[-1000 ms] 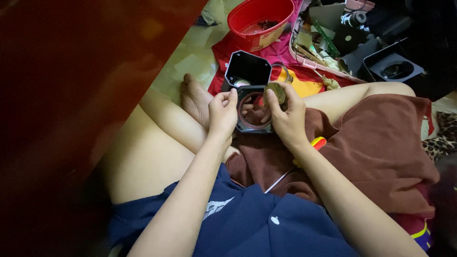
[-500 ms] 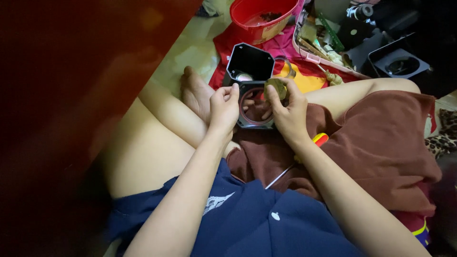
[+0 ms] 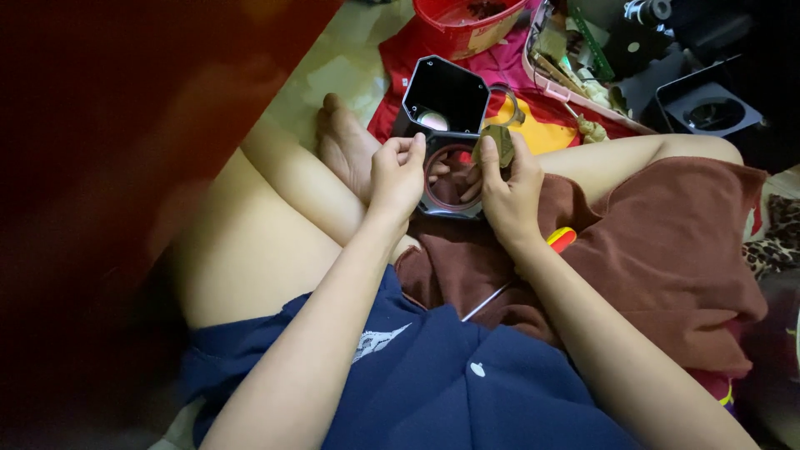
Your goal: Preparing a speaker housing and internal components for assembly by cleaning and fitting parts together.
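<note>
Since the frame half a second back, the black hexagonal plastic housing [image 3: 444, 100] sits slightly lower and nearer the centre of view; both hands keep the same grip on it, and the right thumb has shifted up over the olive pad.

Left hand [image 3: 397, 175]: fingers curled and pressed together, pinching the left edge of the grey round-holed frame [image 3: 450, 179] at the housing's near end. Thumb on top, other fingers tucked under.

Right hand [image 3: 508, 192]: fingers pinch a small olive-green cloth pad [image 3: 498, 143] against the right rim of that frame. I cannot tell how far the fingertips reach into the opening.

Housing position: held over the lap, above the brown cloth [image 3: 667, 250] draped across the right thigh, just beside the bare foot [image 3: 343, 146]. Open end faces the camera; a pale oval part shows inside it.

Around: a red and yellow-handled screwdriver [image 3: 560, 240] lies on the brown cloth, touching the right wrist, its thin metal shaft running down toward the navy shirt. A red plastic bowl [image 3: 467, 21] stands on the floor beyond the housing. A second black square unit with a round lens [image 3: 708, 108] sits well apart at upper right.
</note>
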